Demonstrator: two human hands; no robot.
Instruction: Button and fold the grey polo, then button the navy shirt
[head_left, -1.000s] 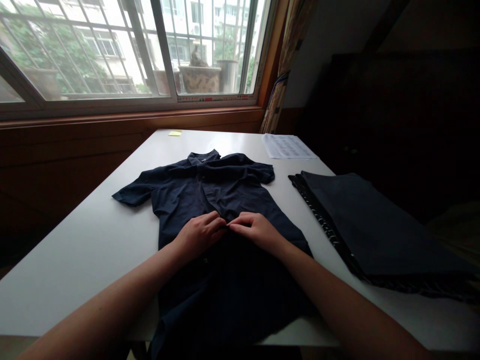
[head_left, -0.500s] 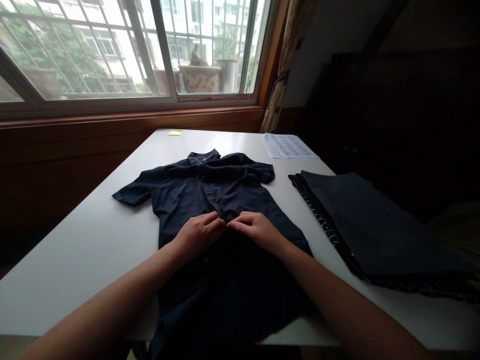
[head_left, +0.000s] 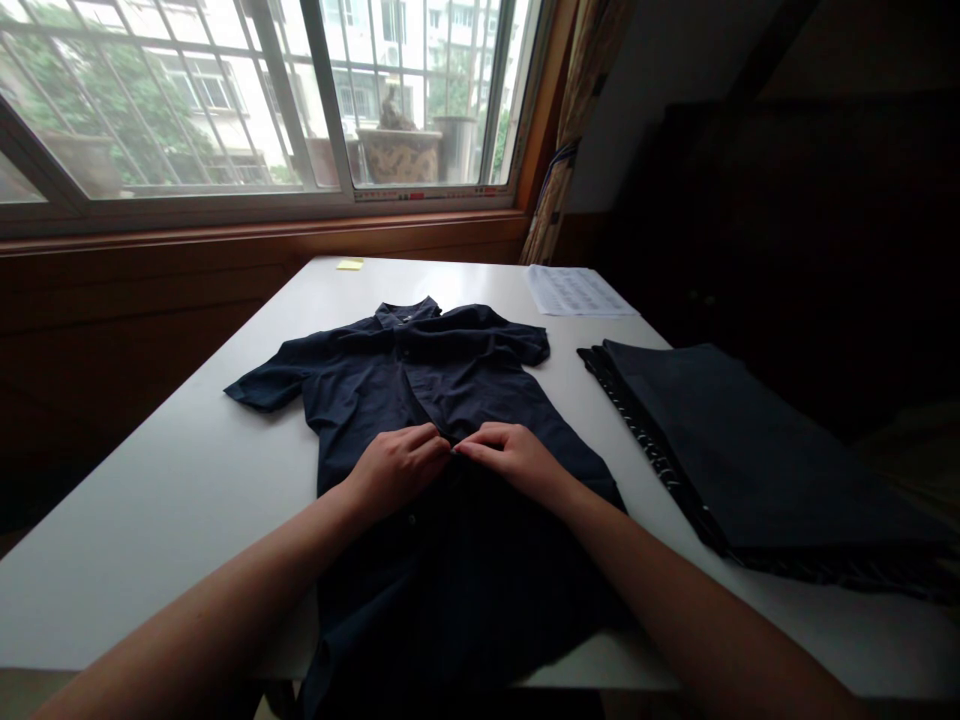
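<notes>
A dark navy short-sleeved shirt (head_left: 480, 370) lies face up on the white table (head_left: 187, 480), its collar toward the window and its lower end at the near edge. Around the middle of its front opening, my left hand (head_left: 405, 458) and my right hand (head_left: 510, 455) meet, fingertips almost touching. Both pinch the edge of the front placket. A small pale spot, perhaps a button, shows between the fingertips. Lower on the shirt there is a white button (head_left: 412, 519); another button (head_left: 406, 352) shows near the chest.
To the right lies a stack of folded dark cloth (head_left: 757, 450), with a patterned layer beneath. A printed paper sheet (head_left: 577, 291) rests at the far right corner, and a yellow note (head_left: 349, 265) at the far left. Behind the table is a barred window (head_left: 225, 100).
Hardly anything differs. My fingertips have shifted very slightly at the placket, and the pale spot between them shows more clearly. The shirt stays in place.
</notes>
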